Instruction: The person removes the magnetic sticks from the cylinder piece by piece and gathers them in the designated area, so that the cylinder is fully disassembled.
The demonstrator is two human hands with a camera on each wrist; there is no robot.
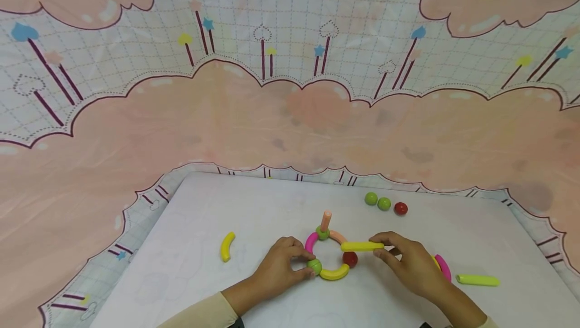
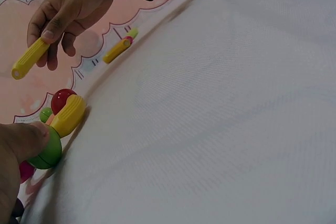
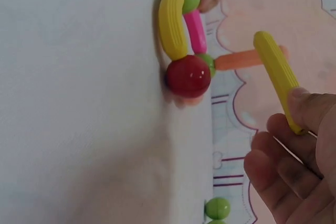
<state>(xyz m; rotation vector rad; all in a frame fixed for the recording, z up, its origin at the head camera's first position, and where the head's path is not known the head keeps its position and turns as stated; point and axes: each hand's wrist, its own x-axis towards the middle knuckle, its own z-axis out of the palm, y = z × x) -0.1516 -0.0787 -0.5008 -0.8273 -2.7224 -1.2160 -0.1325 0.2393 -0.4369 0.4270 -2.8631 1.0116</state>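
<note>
Left hand (image 1: 281, 266): one; thumb and fingers bent in toward each other, gap only as wide as the near green ball (image 1: 314, 267) pinched between them.

Right hand (image 1: 412, 267): one; thumb and fingertips closed on one end of a straight yellow stick (image 1: 361, 246), other fingers loosely bent. The stick's free end points toward the left hand's side, raised above the red ball (image 1: 350, 259) and apart from it.

Ring of joined pieces: one, between the two hands, a patch of white table (image 1: 272, 207) enclosed within it. Sequence from the left hand, away from the person and round: near green ball; pink curved piece (image 1: 310, 242); far green ball (image 1: 322, 233); orange curved piece (image 1: 337, 237); red ball, nearest the right hand; yellow curved piece (image 1: 334, 273). Fitted on the far green ball: one orange stick (image 1: 325, 221), upright.

Loose on the table:
- Left of the left hand, well apart: second yellow curved piece (image 1: 227, 246).
- Beyond the right hand: two loose green balls (image 1: 384, 203) and a loose red ball (image 1: 401, 209), in a row.
- Just beside the right hand, partly hidden by it: loose pink piece (image 1: 444, 267), with something yellow against it.
- Further right of that hand: lime stick (image 1: 478, 280), lying flat.

Behind: patterned cloth (image 1: 272, 127).
</note>
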